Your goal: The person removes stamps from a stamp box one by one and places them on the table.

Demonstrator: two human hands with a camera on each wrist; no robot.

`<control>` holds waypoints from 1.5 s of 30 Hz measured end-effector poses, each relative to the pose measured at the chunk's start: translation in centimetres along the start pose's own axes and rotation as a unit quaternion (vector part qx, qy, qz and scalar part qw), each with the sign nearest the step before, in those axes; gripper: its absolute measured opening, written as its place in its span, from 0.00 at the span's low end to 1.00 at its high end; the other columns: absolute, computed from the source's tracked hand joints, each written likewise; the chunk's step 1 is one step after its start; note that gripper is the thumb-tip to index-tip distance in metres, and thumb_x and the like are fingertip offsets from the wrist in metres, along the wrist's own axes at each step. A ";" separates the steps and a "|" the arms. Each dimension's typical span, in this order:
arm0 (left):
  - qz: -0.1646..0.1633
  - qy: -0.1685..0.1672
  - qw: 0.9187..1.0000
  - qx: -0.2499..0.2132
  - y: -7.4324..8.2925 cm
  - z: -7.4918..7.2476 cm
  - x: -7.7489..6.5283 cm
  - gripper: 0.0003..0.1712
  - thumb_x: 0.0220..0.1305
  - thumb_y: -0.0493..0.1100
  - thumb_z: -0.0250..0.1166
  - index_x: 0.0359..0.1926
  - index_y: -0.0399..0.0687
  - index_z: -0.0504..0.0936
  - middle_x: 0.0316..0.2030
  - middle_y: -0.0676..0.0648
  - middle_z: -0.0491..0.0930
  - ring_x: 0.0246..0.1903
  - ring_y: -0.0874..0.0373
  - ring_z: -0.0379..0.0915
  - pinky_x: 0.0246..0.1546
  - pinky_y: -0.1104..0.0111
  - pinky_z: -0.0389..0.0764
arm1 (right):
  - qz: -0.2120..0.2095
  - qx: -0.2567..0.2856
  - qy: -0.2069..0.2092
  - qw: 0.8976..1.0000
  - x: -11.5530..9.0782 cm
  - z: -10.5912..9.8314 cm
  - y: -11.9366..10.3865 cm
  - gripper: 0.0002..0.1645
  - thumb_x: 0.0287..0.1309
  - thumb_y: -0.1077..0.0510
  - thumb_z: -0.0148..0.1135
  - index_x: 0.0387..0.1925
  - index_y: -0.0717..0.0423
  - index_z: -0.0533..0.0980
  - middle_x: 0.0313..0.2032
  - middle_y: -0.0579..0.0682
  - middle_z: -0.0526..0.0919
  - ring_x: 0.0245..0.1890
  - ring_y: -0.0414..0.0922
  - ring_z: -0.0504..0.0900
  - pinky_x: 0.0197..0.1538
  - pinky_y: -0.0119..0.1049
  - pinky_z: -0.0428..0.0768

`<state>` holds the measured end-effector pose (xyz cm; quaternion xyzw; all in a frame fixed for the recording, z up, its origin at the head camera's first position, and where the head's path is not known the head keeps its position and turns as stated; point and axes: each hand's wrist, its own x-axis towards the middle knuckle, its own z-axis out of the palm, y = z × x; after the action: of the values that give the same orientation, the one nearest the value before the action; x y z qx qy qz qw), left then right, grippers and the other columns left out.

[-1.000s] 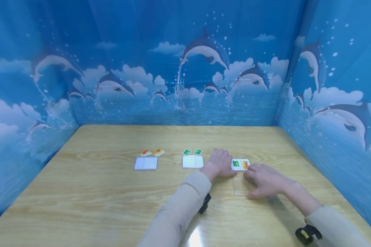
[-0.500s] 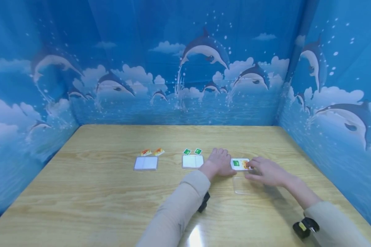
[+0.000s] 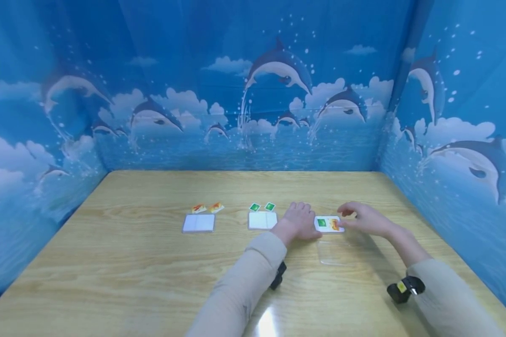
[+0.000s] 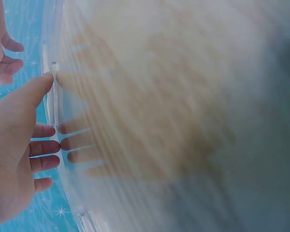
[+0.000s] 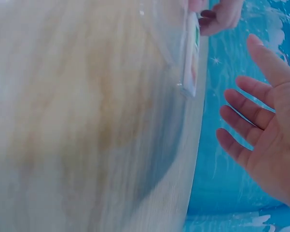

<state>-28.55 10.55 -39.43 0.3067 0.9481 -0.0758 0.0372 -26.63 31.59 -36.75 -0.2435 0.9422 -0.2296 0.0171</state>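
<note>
A small flat white case [image 3: 328, 223], showing a green picture and an orange one side by side, lies on the right part of the table. My left hand [image 3: 299, 222] rests on the table at its left end; in the left wrist view the thumb and fingertips [image 4: 44, 148] are fairly straight and touch the tabletop. At the case's right end hovers my right hand [image 3: 366, 220], holding nothing. Its fingers [image 5: 248, 108] are spread apart in the right wrist view. On the near side of the case lies a clear plastic cover [image 3: 334, 255].
Two more flat white cases, one on the left [image 3: 198, 223] and one in the middle [image 3: 259, 221], line up on the wooden table [image 3: 130, 281]. Behind them lie small orange cards [image 3: 216, 207] and green cards [image 3: 255, 207]. A blue dolphin curtain [image 3: 173, 70] surrounds the table.
My right hand has moved up and away from the clear cover, past the case's right end, and its fingers have come off the case. The left hand stays put.
</note>
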 end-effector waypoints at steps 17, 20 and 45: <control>0.009 0.002 1.000 -0.008 0.0 -0.1 -0.2 0.39 0.58 0.72 0.48 0.59 0.52 0.70 0.54 0.51 0.69 0.55 0.58 0.61 0.62 0.63 0.56 | 0.102 0.079 -0.020 0.991 1.2 0.4 1.7 0.34 0.54 0.45 0.64 0.53 0.66 0.71 0.42 0.55 0.77 0.43 0.50 0.74 0.45 0.43 0.72; 0.010 0.003 1.000 -0.008 0.0 -0.2 -0.4 0.38 0.58 0.72 0.49 0.58 0.52 0.71 0.53 0.52 0.69 0.53 0.58 0.62 0.61 0.63 0.57 | 0.106 0.089 -0.025 0.990 1.5 0.8 1.8 0.33 0.53 0.47 0.66 0.52 0.67 0.71 0.40 0.54 0.77 0.40 0.48 0.74 0.42 0.40 0.72; 0.005 0.007 1.000 -0.008 0.0 -0.4 -0.5 0.37 0.58 0.72 0.50 0.57 0.53 0.72 0.50 0.53 0.69 0.50 0.61 0.62 0.58 0.65 0.60 | 0.150 0.071 -0.063 0.984 2.3 2.2 2.1 0.32 0.46 0.47 0.70 0.48 0.64 0.73 0.36 0.52 0.74 0.36 0.47 0.70 0.39 0.38 0.68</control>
<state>-28.16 10.35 -38.99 0.3120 0.9472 -0.0660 0.0334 -29.26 31.25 -39.42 -0.1114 0.9465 -0.2747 0.1276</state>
